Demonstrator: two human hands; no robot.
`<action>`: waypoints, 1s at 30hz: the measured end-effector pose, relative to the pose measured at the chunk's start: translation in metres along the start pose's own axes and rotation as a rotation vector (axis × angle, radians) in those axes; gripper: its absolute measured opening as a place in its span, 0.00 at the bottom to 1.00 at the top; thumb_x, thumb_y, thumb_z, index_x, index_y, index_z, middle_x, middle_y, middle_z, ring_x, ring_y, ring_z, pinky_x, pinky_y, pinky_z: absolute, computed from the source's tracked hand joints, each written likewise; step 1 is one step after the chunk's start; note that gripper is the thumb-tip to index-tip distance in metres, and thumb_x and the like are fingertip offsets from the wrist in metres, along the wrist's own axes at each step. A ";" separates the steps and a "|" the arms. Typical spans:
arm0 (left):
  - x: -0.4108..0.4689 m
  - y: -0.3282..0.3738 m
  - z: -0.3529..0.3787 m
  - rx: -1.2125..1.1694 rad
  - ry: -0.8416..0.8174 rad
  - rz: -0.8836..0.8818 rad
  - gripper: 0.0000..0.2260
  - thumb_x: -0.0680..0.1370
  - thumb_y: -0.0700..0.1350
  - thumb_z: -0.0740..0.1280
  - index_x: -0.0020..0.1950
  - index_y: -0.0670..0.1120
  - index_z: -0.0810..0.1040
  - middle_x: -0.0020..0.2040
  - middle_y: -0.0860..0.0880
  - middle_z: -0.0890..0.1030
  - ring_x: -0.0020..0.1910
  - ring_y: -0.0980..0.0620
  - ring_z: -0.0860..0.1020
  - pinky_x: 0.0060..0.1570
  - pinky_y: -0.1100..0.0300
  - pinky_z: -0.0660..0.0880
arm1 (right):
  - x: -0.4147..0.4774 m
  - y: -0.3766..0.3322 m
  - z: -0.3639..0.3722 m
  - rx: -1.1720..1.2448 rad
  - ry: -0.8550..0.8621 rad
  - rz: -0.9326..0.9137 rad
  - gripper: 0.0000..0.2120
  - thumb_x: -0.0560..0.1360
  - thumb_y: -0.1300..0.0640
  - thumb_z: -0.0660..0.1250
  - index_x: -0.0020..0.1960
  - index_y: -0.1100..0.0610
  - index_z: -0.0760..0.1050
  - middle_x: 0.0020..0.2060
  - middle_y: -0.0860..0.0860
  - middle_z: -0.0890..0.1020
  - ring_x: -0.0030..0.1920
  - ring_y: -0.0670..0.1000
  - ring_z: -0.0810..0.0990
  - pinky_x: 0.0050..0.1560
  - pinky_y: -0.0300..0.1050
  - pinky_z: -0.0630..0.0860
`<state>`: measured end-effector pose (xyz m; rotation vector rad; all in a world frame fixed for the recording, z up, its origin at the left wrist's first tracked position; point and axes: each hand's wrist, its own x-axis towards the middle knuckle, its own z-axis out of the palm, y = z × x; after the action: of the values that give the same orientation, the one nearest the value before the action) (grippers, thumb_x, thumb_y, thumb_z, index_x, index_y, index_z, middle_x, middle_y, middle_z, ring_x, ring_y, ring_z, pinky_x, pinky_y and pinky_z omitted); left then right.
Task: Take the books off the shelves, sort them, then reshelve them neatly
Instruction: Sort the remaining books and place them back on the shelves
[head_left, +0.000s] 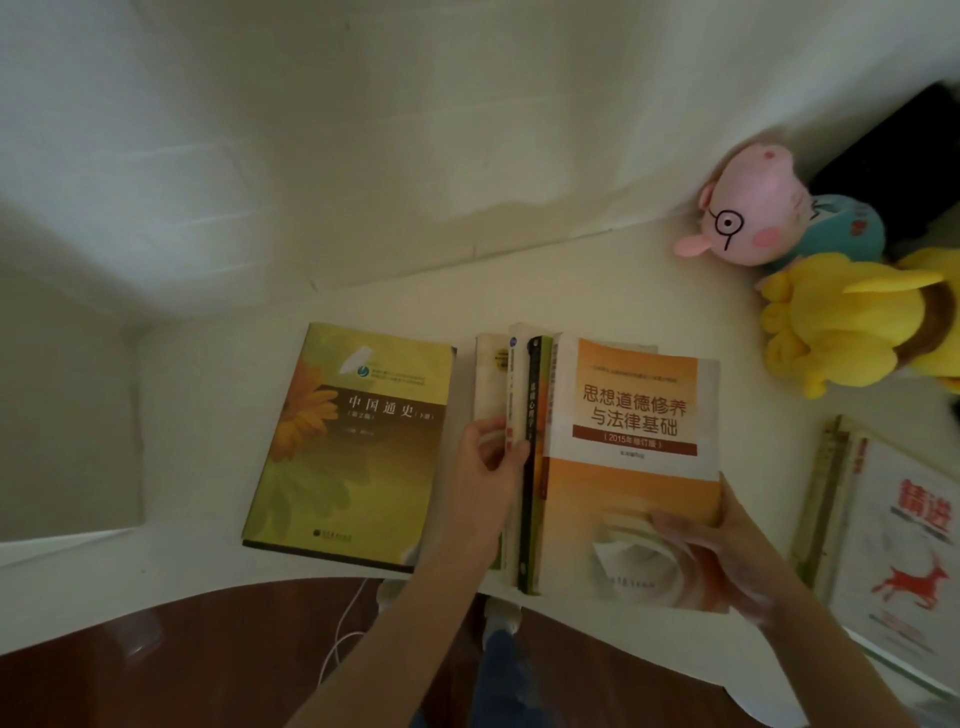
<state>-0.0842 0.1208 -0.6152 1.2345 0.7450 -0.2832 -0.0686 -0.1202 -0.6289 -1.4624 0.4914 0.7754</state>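
Four or so thin paperback books (521, 415) sit bunched on the white shelf board (208, 415), fronted by an orange-and-white softcover book (634, 415), just beside a flat yellow-green flower-cover book (353, 441). The left hand (485, 478) curls round the bunch's left edge, and the right hand (711, 551) pinches the softcover's lower corner. This looks like sorting; next, the edges need squaring under a firm two-sided squeeze.

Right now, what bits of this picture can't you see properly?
In the head view:
- Middle books: the left hand covers part of their spines; titles blurred.
- Orange book: the right hand hides its lower right corner.
- Deer book: cut off by the right edge.
- Yellow plush: cut off by the right edge.
- Green book: small print too tiny.
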 end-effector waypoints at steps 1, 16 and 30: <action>-0.001 -0.001 0.000 -0.018 0.010 0.006 0.11 0.77 0.40 0.66 0.56 0.51 0.72 0.52 0.50 0.82 0.47 0.58 0.82 0.42 0.63 0.79 | -0.002 -0.002 0.000 -0.003 0.004 -0.004 0.49 0.49 0.57 0.85 0.66 0.48 0.69 0.54 0.54 0.82 0.52 0.58 0.83 0.45 0.54 0.81; 0.001 0.012 -0.056 0.186 0.178 0.288 0.20 0.73 0.40 0.71 0.61 0.50 0.67 0.52 0.58 0.77 0.46 0.64 0.79 0.39 0.66 0.78 | -0.005 0.000 -0.018 0.032 0.104 -0.104 0.38 0.61 0.69 0.75 0.67 0.51 0.69 0.56 0.56 0.82 0.54 0.62 0.82 0.42 0.54 0.81; -0.025 0.073 -0.152 0.185 0.237 0.410 0.19 0.74 0.37 0.69 0.55 0.58 0.71 0.48 0.53 0.82 0.41 0.54 0.83 0.33 0.59 0.80 | -0.005 -0.023 0.034 -0.087 0.100 -0.147 0.42 0.57 0.63 0.81 0.66 0.51 0.64 0.55 0.52 0.79 0.51 0.55 0.81 0.38 0.47 0.81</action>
<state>-0.1149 0.2809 -0.5648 1.5817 0.6580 0.1374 -0.0608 -0.0857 -0.6067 -1.6054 0.4244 0.6158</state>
